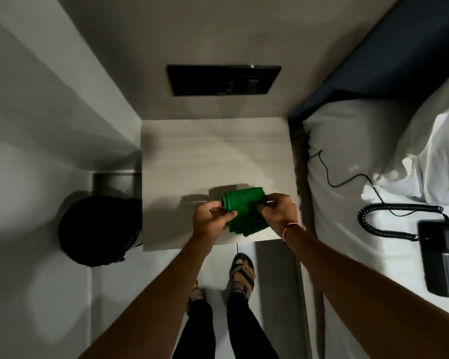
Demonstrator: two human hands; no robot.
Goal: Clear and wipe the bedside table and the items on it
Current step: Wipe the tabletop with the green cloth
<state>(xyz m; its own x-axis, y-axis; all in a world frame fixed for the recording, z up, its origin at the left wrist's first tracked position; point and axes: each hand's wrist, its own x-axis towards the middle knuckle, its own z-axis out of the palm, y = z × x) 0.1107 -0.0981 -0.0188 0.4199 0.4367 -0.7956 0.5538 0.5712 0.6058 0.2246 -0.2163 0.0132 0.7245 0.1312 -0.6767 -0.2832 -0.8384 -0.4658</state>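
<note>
Both hands hold a folded green cloth (244,211) just above the near edge of the pale tabletop (213,156). The left hand (210,218) pinches the cloth's left edge, its fingers (228,215) curled closed over the fold. The right hand (279,212) grips the right side, thumb and fingers closed on the fabric, with a pink band (289,228) around its wrist. The lower part of the cloth hangs between the two hands, near the front edge of the tabletop.

A black telephone (443,257) lies on the white bed (347,203) to the right, its coiled cord (389,218) stretched across the sheet beside it and a thin black wire (347,181) running toward the gap next to the tabletop. A dark round bin (94,231) stands on the floor, touching the left side of the bedside table. On the wall behind the tabletop sits a black rectangular panel (222,79). Below the arms, the person's sandalled feet (241,273) stand on the floor.
</note>
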